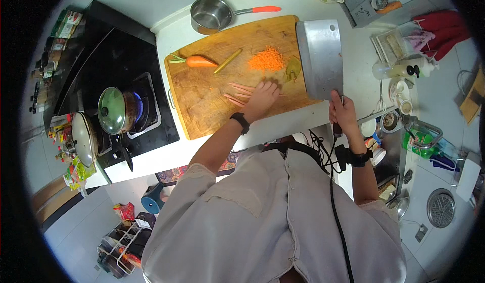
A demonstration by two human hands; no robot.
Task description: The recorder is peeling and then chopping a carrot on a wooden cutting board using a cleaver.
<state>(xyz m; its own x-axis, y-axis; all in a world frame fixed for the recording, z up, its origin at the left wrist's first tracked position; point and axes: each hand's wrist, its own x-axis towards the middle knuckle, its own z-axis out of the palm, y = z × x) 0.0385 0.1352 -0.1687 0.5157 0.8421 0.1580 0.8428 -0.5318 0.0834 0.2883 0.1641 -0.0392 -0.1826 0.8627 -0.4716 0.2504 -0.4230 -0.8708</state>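
My left hand lies curled over long pink strips, probably ham or sausage, on the wooden cutting board. The strips stick out to the left of it, and the palm hides part of them. My right hand grips the dark handle of a wide cleaver, its blade turned broad side up along the board's right edge. Beyond my left hand sits a heap of finely chopped carrot, with a flat green piece beside it. A whole carrot and a yellow-green stick lie farther left.
A steel saucepan stands behind the board. On the black gas hob at left, a glass-lidded pot sits over a blue flame, near a lidded pan. At right are a knife block, bottles and the sink tap. A black cable hangs by my right wrist.
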